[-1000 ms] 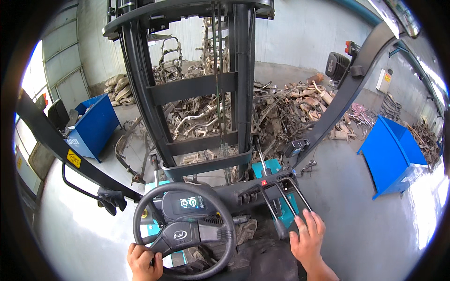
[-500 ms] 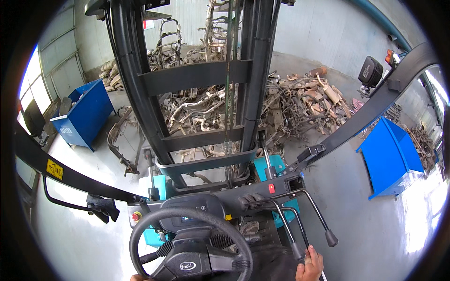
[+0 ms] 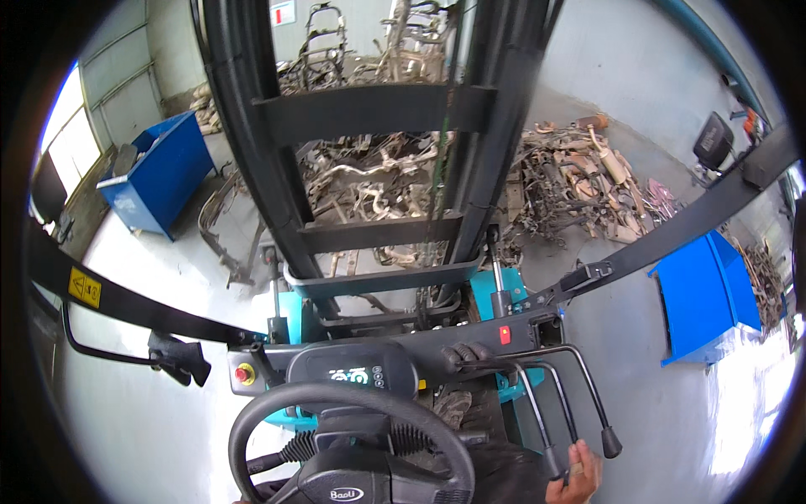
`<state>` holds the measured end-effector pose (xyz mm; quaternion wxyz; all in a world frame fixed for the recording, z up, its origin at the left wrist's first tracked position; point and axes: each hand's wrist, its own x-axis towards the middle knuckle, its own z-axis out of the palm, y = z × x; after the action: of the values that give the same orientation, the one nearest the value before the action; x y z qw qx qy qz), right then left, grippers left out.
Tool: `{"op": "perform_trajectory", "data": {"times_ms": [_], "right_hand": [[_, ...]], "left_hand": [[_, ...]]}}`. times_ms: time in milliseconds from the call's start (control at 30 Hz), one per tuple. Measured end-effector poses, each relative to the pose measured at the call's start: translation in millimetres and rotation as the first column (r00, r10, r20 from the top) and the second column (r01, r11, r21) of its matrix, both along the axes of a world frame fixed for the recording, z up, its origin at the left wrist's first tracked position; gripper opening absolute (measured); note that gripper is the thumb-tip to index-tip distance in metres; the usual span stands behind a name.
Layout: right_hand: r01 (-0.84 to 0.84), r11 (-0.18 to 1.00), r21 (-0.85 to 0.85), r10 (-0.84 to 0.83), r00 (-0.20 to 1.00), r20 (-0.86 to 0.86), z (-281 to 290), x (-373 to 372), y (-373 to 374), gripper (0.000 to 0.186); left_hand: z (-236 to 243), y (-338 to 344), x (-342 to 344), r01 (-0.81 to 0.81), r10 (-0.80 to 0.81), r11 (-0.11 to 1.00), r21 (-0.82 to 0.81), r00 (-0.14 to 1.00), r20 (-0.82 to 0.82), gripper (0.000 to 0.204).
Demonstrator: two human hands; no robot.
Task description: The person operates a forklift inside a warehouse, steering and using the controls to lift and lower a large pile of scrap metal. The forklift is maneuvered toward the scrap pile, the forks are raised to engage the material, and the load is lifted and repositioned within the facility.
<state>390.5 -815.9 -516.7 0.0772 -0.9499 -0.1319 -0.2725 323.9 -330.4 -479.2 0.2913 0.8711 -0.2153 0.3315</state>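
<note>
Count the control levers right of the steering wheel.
3. The left lever, nearest the steering wheel; the middle lever, its lower end at the right hand; the right lever, farthest out. The hand hides the middle one's end; no others show.

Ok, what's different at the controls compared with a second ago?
The right hand has shifted inward, uncovering the outer lever's knob, and is at the middle lever. The view has shifted; the left hand, earlier on the steering wheel, no longer shows clearly. The blue bins and scrap heap stayed put.
</note>
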Motion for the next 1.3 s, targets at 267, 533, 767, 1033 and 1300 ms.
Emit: {"op": "perform_trajectory", "data": {"times_ms": [267, 533, 767, 1033, 1300], "right_hand": [[-0.049, 0.992, -0.116, 0.042, 0.997, -0.059, 13, 17, -10, 0.066], [0.003, 0.977, -0.215, 0.013, 0.997, 0.073, 32, 34, -5, 0.084], [-0.147, 0.989, -0.025, 0.148, 0.988, 0.049, 55, 89, -11, 0.079], [-0.108, 0.991, -0.076, 0.114, 0.991, 0.074, 49, 80, -21, 0.076], [-0.12, 0.99, -0.076, 0.11, 0.987, -0.121, 31, 24, -22, 0.059]], "left_hand": [[-15, 0, -6, 0.041, -0.039, 0.999, -0.024, 0.996, 0.085, 0.014], [-24, 8, 10, 0.182, -0.172, 0.98, -0.08, 0.978, 0.117, 0.017], [-17, 6, -6, 0.078, -0.079, 0.989, -0.123, 0.997, 0.001, 0.017], [-12, -7, -7, 0.0, -0.01, 0.991, -0.135, 0.997, -0.075, 0.01], [-25, 15, -26, -0.078, 0.068, 0.991, -0.11, 0.993, -0.093, 0.025]]}}
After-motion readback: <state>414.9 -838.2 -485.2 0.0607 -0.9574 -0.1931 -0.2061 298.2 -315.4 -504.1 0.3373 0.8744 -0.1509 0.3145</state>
